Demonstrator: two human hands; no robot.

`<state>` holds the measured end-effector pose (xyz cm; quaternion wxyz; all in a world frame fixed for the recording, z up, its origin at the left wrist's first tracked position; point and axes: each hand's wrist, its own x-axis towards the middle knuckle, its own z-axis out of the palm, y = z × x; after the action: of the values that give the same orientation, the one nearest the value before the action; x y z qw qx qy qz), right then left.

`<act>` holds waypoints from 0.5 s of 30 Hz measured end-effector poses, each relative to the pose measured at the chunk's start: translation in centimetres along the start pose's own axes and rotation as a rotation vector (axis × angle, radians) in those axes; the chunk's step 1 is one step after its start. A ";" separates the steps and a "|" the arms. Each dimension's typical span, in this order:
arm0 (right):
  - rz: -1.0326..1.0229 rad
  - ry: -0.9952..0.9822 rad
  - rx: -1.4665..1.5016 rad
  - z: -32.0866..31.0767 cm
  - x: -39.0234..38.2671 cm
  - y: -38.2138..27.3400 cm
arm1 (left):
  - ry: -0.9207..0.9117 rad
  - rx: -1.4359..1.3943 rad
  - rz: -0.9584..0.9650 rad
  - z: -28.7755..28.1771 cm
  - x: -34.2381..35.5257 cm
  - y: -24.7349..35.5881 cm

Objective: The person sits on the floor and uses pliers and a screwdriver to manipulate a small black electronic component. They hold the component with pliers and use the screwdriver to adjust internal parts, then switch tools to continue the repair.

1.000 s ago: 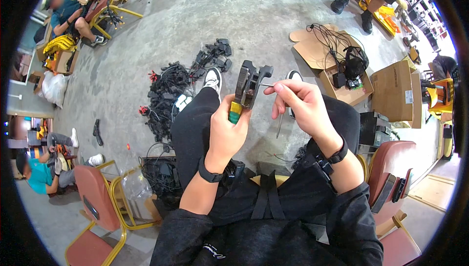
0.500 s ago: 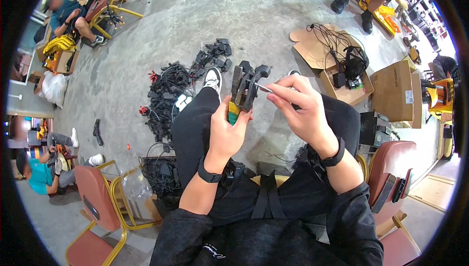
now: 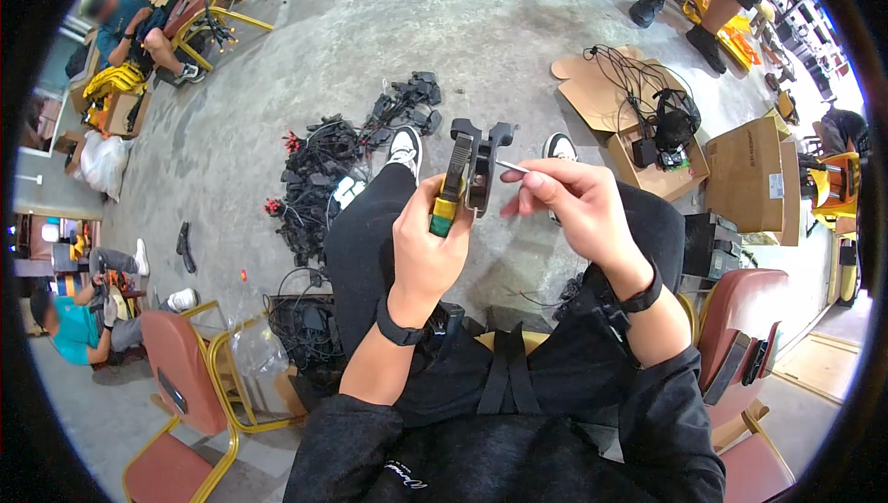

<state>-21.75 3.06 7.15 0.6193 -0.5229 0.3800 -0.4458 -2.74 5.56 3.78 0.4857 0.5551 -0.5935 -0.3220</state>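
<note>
Since the last pic, the R hand is a bit lower, & the blk part is turned some in the L hand. More of the R white shoe shows now too. Up top, a standing person's boot has moved a bit.

L hand's thumb & fingers are shut tight on the low end of the blk part, by its yellow & green bit. Most of the blk part sticks up past the fingertips, w/ its two tall sides up. It is up off the floor, btwn the knees.

R hand's thumb & first finger pinch a thin metal tool. Its tip pokes out left, just beside the blk part; can't tell if they touch. The other R fingers are bent & a bit blurry. R fingertips are near the blk part but apart from it.

Past the L knee is a big pile of blk cords. On the R is an open cardboard box w/ more cords.
</note>
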 end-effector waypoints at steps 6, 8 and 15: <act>0.398 -0.182 0.585 -1.0 0.3 -0.5 | 0.050 0.011 0.046 0.2 -0.1 0.0; 0.416 -0.185 0.604 -1.1 0.3 -0.6 | 0.055 0.004 0.059 0.3 -0.1 -0.2; 0.475 -0.201 0.727 -1.4 0.3 -0.8 | 0.079 0.047 0.109 0.4 -0.1 -0.7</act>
<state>-23.07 2.34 7.70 0.8820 -0.2102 0.2460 -0.3426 -2.84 5.47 2.97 0.5122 0.5455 -0.6108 -0.2590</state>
